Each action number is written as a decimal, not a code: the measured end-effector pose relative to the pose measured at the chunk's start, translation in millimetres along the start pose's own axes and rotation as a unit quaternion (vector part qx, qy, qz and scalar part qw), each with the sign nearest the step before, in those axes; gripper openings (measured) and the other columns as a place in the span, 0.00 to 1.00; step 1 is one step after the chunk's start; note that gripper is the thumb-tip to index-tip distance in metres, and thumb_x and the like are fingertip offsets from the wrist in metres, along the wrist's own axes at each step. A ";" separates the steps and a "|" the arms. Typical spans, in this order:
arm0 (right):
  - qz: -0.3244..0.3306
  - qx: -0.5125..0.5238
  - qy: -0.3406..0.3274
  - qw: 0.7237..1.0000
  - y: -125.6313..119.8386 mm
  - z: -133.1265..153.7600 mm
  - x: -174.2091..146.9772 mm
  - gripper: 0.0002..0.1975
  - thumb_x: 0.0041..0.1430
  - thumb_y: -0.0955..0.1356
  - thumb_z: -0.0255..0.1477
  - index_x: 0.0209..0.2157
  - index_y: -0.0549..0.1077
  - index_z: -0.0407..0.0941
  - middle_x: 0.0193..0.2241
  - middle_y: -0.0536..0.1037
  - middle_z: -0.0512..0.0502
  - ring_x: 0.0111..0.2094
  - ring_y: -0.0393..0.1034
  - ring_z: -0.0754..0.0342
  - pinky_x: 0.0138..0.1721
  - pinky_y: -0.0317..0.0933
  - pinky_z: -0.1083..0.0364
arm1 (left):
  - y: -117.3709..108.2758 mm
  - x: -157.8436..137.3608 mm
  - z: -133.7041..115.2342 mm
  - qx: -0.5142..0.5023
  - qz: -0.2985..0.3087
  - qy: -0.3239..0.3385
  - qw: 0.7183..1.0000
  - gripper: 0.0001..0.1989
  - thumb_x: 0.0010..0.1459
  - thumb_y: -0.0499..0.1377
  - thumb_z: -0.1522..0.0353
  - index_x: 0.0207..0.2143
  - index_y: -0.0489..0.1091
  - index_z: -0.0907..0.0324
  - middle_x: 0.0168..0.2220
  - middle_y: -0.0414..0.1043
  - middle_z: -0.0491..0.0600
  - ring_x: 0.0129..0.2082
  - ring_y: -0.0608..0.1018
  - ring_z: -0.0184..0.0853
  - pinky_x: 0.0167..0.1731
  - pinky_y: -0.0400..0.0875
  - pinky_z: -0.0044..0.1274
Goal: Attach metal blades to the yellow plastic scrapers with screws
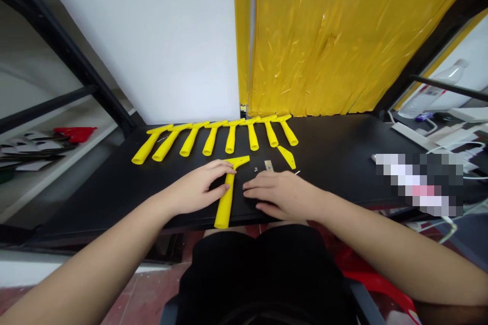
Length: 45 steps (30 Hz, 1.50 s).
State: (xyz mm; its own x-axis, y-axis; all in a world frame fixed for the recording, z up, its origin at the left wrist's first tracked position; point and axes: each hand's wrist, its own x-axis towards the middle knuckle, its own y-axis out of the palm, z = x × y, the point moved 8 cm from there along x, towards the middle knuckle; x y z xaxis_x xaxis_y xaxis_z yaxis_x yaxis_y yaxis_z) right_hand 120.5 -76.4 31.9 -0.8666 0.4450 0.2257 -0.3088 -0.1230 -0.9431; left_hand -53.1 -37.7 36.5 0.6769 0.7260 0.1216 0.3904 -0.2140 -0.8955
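Note:
My left hand [202,185] grips a yellow plastic scraper handle [225,203], fingers over its angled head and thumb against the shaft. The handle lies on the black table, its hollow end toward me. My right hand [282,193] is palm down just to the right, fingers stretched out and apart. Its fingertips touch the table beside a tiny shiny metal piece [244,187]. Beyond that hand are small metal hardware [255,169], a metal blade [269,165] partly hidden by the hand, and a flat yellow plate [287,157]. A thin metal rod [297,172] pokes out behind the hand.
Several similar yellow handles [231,137] stand in a row along the back of the black table [335,162]. Behind them are a white panel [152,35] and yellow plastic sheeting [343,35]. Black frame posts flank both sides. A clear bottle [430,91] and cables are at right.

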 end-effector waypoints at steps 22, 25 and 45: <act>-0.028 -0.118 0.102 0.987 -1.9 -39.8 -27.6 0.20 0.75 0.62 0.34 0.62 0.75 0.44 0.66 0.73 0.38 0.65 0.71 0.41 0.59 0.74 0.43 | -30.1 -62.0 45.8 0.027 -0.025 -0.060 0.998 0.19 0.72 0.55 0.57 0.58 0.75 0.55 0.61 0.73 0.55 0.60 0.78 0.43 0.62 0.74 0.31; -0.038 -0.131 0.147 0.980 -5.3 -46.2 -31.3 0.23 0.73 0.64 0.38 0.65 0.72 0.47 0.71 0.66 0.38 0.69 0.65 0.39 0.58 0.74 0.41 | -23.9 -63.2 51.1 0.034 -0.007 -0.075 0.997 0.20 0.73 0.53 0.57 0.60 0.75 0.54 0.60 0.74 0.55 0.58 0.79 0.43 0.60 0.75 0.31; -0.215 -0.077 0.307 0.924 -44.9 -99.7 -101.6 0.10 0.70 0.63 0.25 0.47 0.75 0.43 0.44 0.76 0.37 0.47 0.75 0.43 0.51 0.71 0.45 | -25.3 -97.8 71.1 0.078 -0.046 -0.186 0.978 0.28 0.69 0.54 0.52 0.65 0.70 0.53 0.61 0.74 0.55 0.54 0.80 0.45 0.54 0.75 0.30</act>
State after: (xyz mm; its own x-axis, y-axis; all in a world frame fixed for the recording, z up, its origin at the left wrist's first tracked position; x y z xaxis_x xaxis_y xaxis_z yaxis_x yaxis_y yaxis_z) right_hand 261.6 -27.7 26.9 -0.2766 0.8489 0.4505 -0.4727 0.2879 -0.8329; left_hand -173.6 -56.8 16.8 0.3593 0.9309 0.0659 0.3193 -0.0562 -0.9460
